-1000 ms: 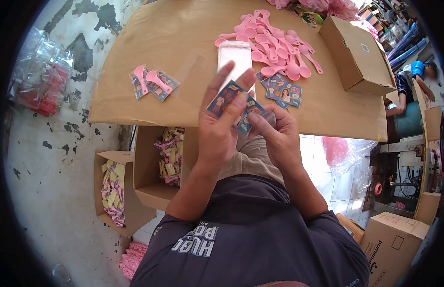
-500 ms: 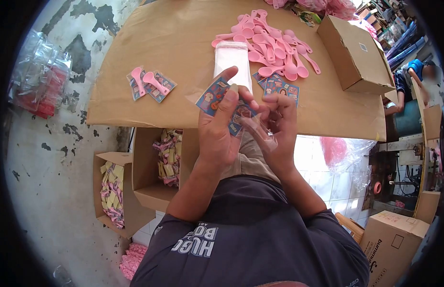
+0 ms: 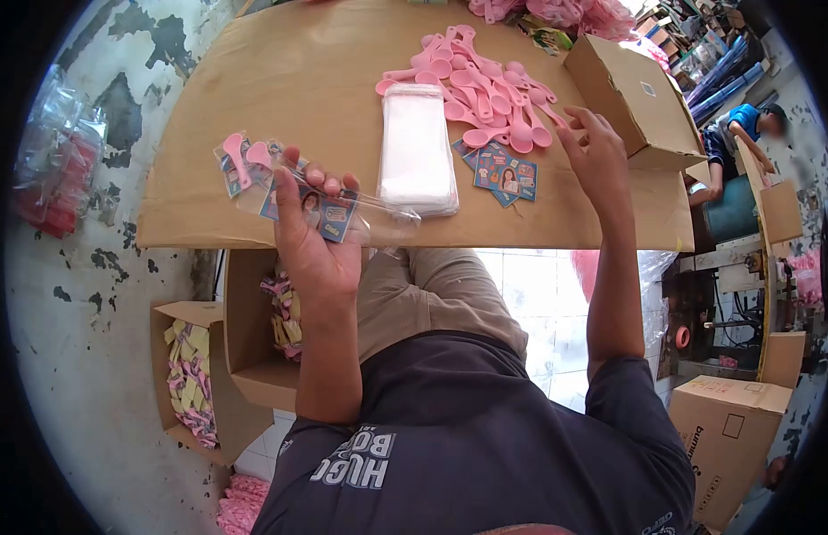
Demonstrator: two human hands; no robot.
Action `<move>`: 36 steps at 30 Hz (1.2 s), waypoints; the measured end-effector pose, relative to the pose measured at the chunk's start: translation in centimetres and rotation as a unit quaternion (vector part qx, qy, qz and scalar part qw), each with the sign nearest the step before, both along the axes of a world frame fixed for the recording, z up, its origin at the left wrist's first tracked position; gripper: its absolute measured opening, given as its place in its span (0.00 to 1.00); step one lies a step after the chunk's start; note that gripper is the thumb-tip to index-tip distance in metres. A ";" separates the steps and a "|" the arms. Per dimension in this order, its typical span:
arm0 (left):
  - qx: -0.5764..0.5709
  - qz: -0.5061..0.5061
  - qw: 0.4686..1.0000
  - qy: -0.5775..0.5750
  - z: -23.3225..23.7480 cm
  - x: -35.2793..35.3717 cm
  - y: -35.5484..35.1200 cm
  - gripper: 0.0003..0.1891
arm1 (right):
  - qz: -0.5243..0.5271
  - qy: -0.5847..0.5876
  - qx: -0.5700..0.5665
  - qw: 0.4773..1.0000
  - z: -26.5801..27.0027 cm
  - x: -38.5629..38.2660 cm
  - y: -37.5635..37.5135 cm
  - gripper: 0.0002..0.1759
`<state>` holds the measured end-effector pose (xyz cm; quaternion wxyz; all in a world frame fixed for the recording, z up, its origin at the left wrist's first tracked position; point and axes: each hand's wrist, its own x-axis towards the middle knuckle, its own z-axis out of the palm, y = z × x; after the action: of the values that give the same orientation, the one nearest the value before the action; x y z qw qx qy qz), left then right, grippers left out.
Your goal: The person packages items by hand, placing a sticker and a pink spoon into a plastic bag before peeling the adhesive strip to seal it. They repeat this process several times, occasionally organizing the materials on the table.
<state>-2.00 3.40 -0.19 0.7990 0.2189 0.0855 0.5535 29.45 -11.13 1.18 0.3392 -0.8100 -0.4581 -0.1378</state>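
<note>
1. The left hand [image 3: 314,242] is closed around a clear bag [image 3: 369,214] with printed cards [image 3: 329,212] inside, gripping it at the near edge of the worktop [image 3: 298,71], left of centre.
2. The right hand [image 3: 594,150] is open with fingers spread, holding nothing, just right of the pile of pink spoons [image 3: 485,89] and beside a cardboard box [image 3: 632,94].
3. A stack of empty bags [image 3: 417,152] lies between the hands, with loose cards [image 3: 505,174] on its right.
4. Filled packs [image 3: 240,160] lie at the left, touching the held bag.

Packing workshop — cardboard boxes [image 3: 628,98], heaped pink spoons [image 3: 485,89], stacked bags [image 3: 417,152]
</note>
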 end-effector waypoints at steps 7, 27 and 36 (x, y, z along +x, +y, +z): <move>0.022 0.058 0.998 0.025 0.0 -0.3 0.1 0.22 | -0.037 -0.090 -0.112 0.989 -2.7 4.0 1.3 0.14; 0.049 -0.049 0.997 0.022 1.1 3.5 -2.9 0.26 | 0.319 0.566 -0.018 0.760 0.6 -13.7 -3.3 0.16; -0.020 -0.166 0.985 -0.029 0.7 4.2 -4.4 0.27 | 0.336 0.550 0.126 0.754 -1.2 -15.5 -1.8 0.15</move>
<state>2.17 -1.00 0.48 0.8864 0.1975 0.0359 0.4172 13.92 -12.96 -0.05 0.6562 -0.4901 -0.4133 0.3980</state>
